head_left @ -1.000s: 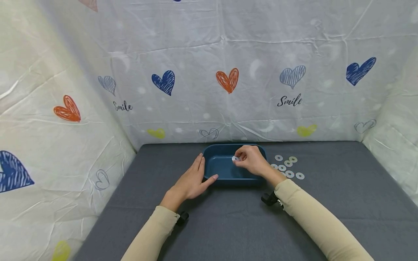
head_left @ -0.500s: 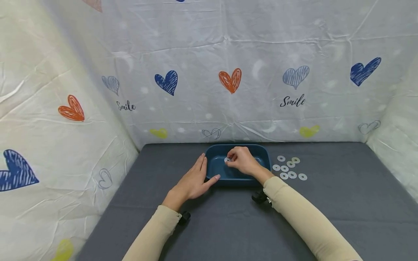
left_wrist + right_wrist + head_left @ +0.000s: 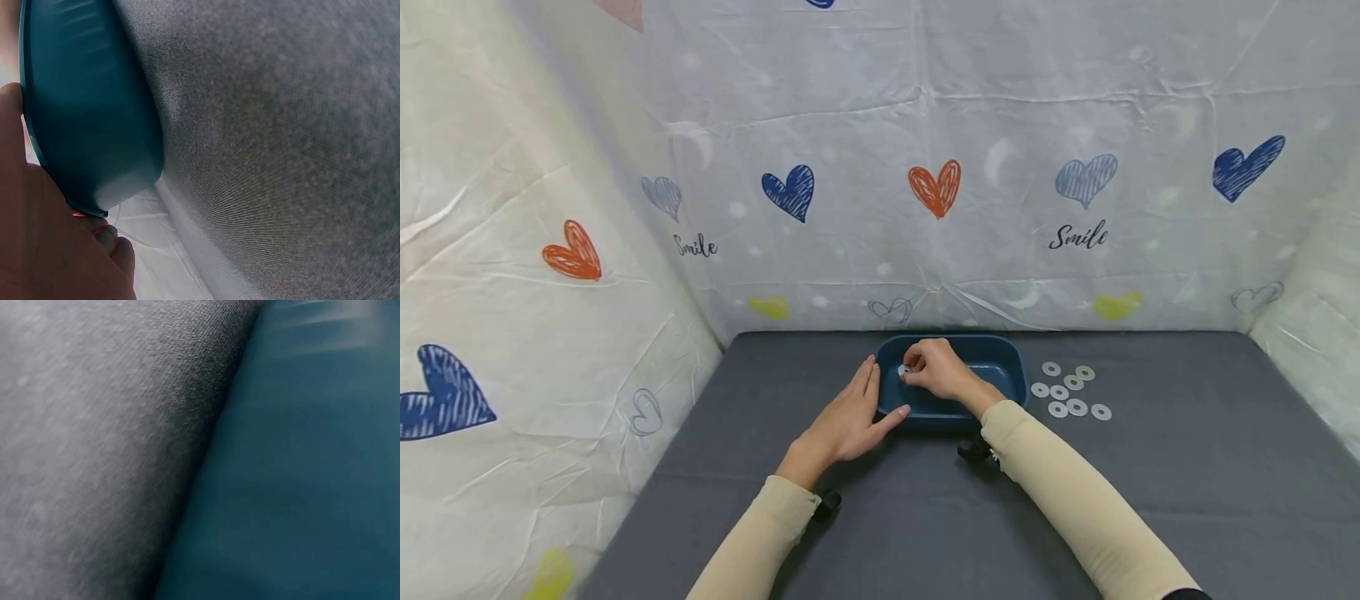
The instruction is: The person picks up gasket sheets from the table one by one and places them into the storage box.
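A dark blue rectangular tray (image 3: 1000, 383) stands near the back of the table. Over its left part, my right hand (image 3: 940, 368) pinches a small white ring-shaped disc (image 3: 904, 370), like a washer, between thumb and fingertips. My left hand (image 3: 846, 421) lies against the tray's left end, fingers straight along the rim and thumb at the front corner. In the left wrist view, that hand (image 3: 56, 237) touches the rim of the tray (image 3: 94, 106). The right wrist view holds only the tray's outer wall (image 3: 300, 462) and cloth; the right hand is out of sight there.
Several flat white washers (image 3: 1077, 407) lie scattered on the grey tablecloth (image 3: 1150, 483) right of the tray, one of them yellowish (image 3: 1085, 374). A white curtain (image 3: 850, 125) with printed hearts hangs behind the table's back edge.
My right hand has moved left across the tray with the washer, from its middle toward its left end. The left hand keeps its place on the tray. The whole view has shifted slightly.
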The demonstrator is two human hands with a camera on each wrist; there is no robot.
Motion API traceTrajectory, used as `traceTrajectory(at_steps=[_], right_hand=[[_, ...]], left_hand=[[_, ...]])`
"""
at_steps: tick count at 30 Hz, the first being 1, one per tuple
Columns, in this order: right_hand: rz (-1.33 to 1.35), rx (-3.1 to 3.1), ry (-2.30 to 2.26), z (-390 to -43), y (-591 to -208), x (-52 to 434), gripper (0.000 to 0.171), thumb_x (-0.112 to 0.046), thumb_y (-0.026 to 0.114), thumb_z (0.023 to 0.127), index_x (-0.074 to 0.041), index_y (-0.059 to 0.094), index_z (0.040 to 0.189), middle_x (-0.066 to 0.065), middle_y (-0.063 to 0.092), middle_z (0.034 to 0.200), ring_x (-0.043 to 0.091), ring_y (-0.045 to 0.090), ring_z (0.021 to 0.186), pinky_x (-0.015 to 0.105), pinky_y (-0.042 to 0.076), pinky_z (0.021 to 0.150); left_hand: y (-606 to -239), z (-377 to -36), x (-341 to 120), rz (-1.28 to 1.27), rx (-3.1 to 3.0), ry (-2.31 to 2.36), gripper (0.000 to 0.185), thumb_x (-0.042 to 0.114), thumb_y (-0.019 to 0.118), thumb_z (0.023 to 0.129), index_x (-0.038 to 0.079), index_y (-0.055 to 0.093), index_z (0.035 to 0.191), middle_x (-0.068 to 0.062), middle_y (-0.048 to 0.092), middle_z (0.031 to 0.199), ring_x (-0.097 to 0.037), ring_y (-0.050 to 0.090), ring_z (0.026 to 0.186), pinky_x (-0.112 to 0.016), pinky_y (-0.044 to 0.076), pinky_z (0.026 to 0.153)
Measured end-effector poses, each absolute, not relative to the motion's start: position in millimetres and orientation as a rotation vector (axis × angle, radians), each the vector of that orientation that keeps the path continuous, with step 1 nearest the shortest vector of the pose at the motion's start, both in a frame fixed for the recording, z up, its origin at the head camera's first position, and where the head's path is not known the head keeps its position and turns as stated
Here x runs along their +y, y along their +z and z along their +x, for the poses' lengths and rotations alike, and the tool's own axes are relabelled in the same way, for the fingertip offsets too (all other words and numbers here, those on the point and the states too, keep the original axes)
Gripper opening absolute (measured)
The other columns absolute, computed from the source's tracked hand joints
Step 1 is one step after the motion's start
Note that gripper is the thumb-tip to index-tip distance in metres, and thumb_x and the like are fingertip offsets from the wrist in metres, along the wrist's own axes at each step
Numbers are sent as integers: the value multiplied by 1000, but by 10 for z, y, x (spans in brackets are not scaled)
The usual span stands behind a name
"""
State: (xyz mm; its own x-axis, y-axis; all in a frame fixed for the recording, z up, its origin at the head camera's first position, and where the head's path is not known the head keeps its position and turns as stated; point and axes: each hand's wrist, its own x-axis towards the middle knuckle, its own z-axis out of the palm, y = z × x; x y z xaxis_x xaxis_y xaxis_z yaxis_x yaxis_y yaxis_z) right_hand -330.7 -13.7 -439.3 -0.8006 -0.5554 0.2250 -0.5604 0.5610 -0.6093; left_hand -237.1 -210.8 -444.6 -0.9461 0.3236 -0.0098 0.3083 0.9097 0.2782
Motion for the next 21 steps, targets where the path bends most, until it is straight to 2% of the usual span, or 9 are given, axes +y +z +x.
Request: traceTrajectory(at_steps=[9,21], right_hand=[[1006,-2828,1022,-3382,-4466,-181,20,-13,80,90,-1,76,105,8,71,99,18,67,86,33,57,79],[1013,-2896,972,-3406,-4550,-234,21,-12,78,92,0,76,109,12,73,105,18,68,86,36,58,81]], left_hand=[[-4377,-2312,-2074,495,3017,385,103,78,26,98,0,10,163,-14,-2,172,-28,9,158,-47,26,123],[-4376,-2310,-2090,496,3019,393,102,77,27,99,-1,10,163,-15,-1,172,-27,8,158,-47,24,123]])
